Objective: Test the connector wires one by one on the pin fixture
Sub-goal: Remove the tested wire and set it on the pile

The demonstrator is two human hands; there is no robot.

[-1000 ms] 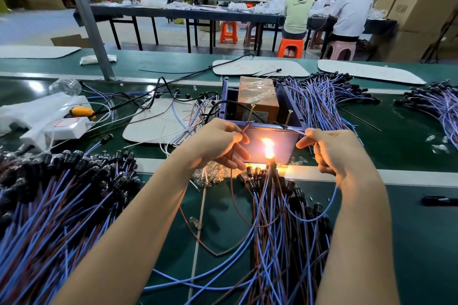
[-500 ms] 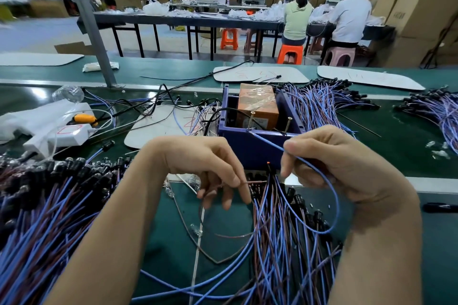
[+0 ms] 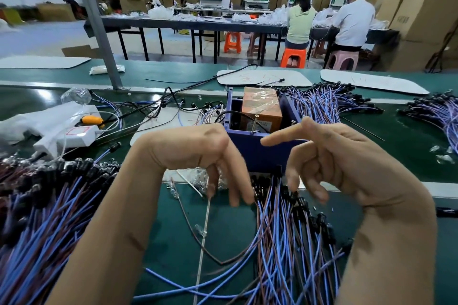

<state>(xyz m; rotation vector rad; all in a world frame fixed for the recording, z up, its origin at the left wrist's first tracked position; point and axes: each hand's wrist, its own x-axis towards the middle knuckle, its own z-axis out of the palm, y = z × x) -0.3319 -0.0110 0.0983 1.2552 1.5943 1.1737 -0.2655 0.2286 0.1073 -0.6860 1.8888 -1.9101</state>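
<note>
At the far left a pile of wires (image 3: 44, 205), blue and brown with black connectors, lies on the green table (image 3: 223, 235), and behind it is a white power strip (image 3: 74, 136). The left hand (image 3: 198, 153) hovers in front of the fixture's left corner. Its fingers (image 3: 238, 195) hang down, loosely spread and blurred, with their tips just above the near end of the middle bundle (image 3: 285, 242). The fixture (image 3: 250, 151), a blue open box, stands at the centre of the table with a pin (image 3: 253, 126) upright on its near rim and a taped brown box (image 3: 261, 109) inside. The middle bundle fans out toward the camera from the fixture's base, connectors first. The right hand (image 3: 347, 163) is raised in front of the fixture's right corner, index finger straight and pointing left, thumb down, the other fingers curled in; whether they pinch a wire cannot be told. More wires (image 3: 327, 104) lie beyond, to the right of the fixture.
</note>
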